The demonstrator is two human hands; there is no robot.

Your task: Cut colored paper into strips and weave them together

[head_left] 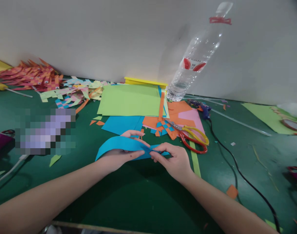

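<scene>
A blue paper strip (121,143) curves in an arch over my left hand (124,156), whose thumb and fingers pinch it near its right end. From the right, my right hand (175,159) grips the same blue paper between thumb and forefinger, with the fingertips of both hands close together. A further blue length runs below and behind the fingers; whether it is the same strip I cannot tell. Just beyond the right hand lie scissors (194,138) with yellow and red handles, beside a small woven piece of blue and orange paper (165,128).
Green paper sheets (131,100) are stacked at the back. A clear water bottle (192,65) stands by the wall. A glue gun (204,110) trails a black cord (226,156) down the right side. Woven red paper pieces (41,76) pile at the back left, near a pixelated device (47,131).
</scene>
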